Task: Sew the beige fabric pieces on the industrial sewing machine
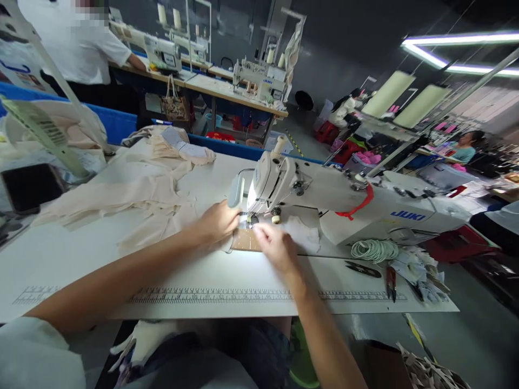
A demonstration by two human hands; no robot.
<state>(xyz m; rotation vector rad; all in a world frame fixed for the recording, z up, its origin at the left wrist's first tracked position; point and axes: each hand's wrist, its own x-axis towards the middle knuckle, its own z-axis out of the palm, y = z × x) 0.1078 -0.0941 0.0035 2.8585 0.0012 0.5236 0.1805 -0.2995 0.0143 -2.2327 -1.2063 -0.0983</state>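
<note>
A white JUKI sewing machine (308, 186) stands on the table, its lamp lighting the needle area. Left of the presser foot (250, 219), my left hand (219, 221) has its fingers closed close to the foot; what they grip is hidden. My right hand (279, 248) is just right of the foot, thumb and fingers pinched together on something too small to make out. Between the hands lies a brown plate (245, 240) at the machine bed. Pale beige fabric (130, 194) spreads over the table to the left of my left hand.
A printed ruler (227, 295) runs along the table's front. Thread snips (391, 283), a coil of pale green cord (375, 250) and fabric scraps (419, 270) lie at right. A green fan (42, 132) and dark phone-like device (31, 186) stand left. Another person (81, 48) works behind.
</note>
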